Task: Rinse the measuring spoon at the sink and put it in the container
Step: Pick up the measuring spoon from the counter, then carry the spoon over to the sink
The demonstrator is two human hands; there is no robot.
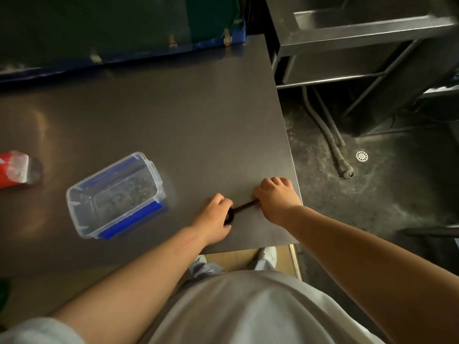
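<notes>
A black measuring spoon (244, 207) lies low over the steel table (173, 120) near its front right corner. My left hand (213, 217) grips the round bowl end, and my right hand (275, 197) is closed around the handle end. A clear plastic container (114, 194) with blue clips stands open to the left of my hands, with dark specks on its bottom. The sink (360, 21) is at the top right, beyond the table's right edge.
A red and white packet (15, 168) lies at the table's left edge. A blue-framed crate (124, 33) stands behind the table. Right of the table are the dark floor, grey hoses (332, 142) and a round floor drain (362, 156).
</notes>
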